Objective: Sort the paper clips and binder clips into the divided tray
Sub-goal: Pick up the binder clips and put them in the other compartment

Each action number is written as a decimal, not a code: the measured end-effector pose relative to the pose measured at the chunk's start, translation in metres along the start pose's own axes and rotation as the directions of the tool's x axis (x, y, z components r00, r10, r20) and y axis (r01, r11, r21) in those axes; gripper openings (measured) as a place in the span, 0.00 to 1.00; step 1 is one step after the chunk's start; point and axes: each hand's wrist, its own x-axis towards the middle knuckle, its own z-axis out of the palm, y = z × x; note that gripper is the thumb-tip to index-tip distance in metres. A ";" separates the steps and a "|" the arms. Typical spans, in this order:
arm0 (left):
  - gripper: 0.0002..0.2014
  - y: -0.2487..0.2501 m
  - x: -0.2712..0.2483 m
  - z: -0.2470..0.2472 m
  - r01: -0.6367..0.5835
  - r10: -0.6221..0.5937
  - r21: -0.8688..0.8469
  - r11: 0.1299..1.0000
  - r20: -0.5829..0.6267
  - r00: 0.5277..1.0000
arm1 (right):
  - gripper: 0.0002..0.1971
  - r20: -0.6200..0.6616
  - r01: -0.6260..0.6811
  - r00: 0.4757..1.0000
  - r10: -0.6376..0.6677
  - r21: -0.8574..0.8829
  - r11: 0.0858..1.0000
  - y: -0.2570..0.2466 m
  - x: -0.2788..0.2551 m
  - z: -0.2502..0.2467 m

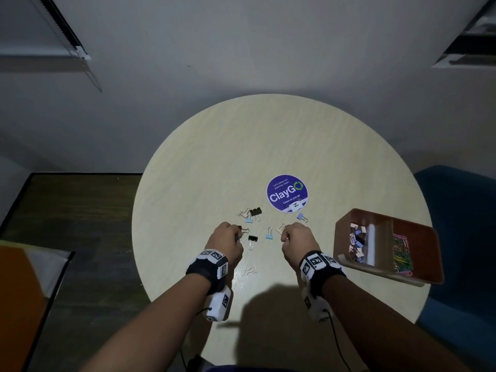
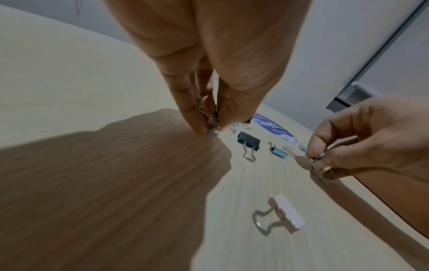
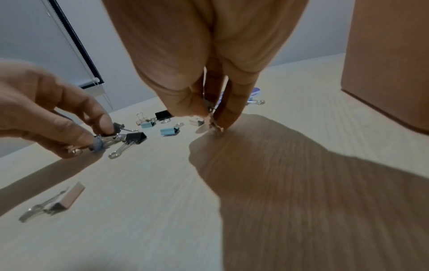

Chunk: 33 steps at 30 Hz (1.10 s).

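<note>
- A white binder clip [image 1: 251, 269] lies alone on the round table [image 1: 204, 157], nearest the person, between the 2 wrists.
- The left hand [image 1: 226, 241] has its fingertips [image 2: 197, 124] pressed together low at the tabletop, pinching small binder clips; in the right wrist view it grips a grey-blue clip [image 3: 98, 143] and metal handles, and how many clips it holds I cannot tell.
- The right hand [image 1: 298, 237] also pinches with fingers and thumb closed on a pale clip [image 3: 212, 121] right at the table surface.
- Between the hands lie a black binder clip [image 1: 252, 239] and a light blue binder clip [image 1: 269, 234], apart from each other.
- The divided tray [image 1: 429, 232] sits at the table's right edge, partly overhanging it; its left compartment holds binder clips [image 1: 357, 242], its right compartment coloured paper clips [image 1: 401, 255], and the narrow middle slot shows something white.
- Farther out, left of centre, a small cluster [image 1: 251, 214] gathers a black clip, a blue clip and silver ones, touching or overlapping.
- A purple binder clip [image 1: 302, 217] lies just beside a round purple sticker [image 1: 287, 193].
</note>
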 end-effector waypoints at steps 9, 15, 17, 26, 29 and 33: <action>0.07 0.009 -0.019 -0.002 0.058 -0.060 -0.057 0.997 -0.022 0.998 | 0.12 -0.054 0.007 0.999 -0.002 0.097 0.995 0.007 -0.015 -0.018; 0.03 0.084 -0.021 0.001 -0.108 0.094 -0.205 0.973 -0.077 0.993 | 0.12 -0.289 0.050 0.957 0.026 0.253 0.966 0.026 -0.036 -0.057; 0.04 0.119 -0.019 0.007 -0.227 0.212 -0.205 0.952 -0.092 0.973 | 0.12 -0.368 0.058 0.928 0.056 0.291 0.955 0.044 -0.046 -0.075; 0.05 0.233 -0.025 0.048 -0.391 0.407 -0.231 0.891 0.026 0.913 | 0.11 -0.413 -0.072 0.897 0.157 0.215 0.974 0.120 -0.082 -0.112; 0.05 0.234 -0.028 0.053 -0.372 0.390 -0.223 0.901 0.041 0.920 | 0.14 -0.418 -0.094 0.894 0.163 0.181 0.979 0.131 -0.084 -0.107; 0.07 0.203 -0.028 0.048 -0.335 0.346 -0.184 0.924 0.029 0.938 | 0.11 -0.451 -0.072 0.882 0.136 0.156 0.985 0.123 -0.082 -0.101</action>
